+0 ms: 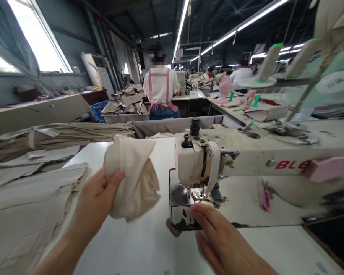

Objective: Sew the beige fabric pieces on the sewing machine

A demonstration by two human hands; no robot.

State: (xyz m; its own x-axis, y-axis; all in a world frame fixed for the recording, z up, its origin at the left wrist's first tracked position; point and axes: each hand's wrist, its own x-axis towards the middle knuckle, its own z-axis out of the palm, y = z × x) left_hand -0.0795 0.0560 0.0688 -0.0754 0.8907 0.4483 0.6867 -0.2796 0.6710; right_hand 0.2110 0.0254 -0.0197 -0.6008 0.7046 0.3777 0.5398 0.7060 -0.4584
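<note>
Cloth (136,179) held up, left of the machine (195,160).
The hands are apart: the left hand (99,194) is clamped on the cloth, thumb in front; the right hand (220,236) stretches its fingers over the machine's left end, whether touching I cannot tell. Pink snips (265,199) lie on the machine's bed; stacked panels (31,206) lie farther left of the machine.
</note>
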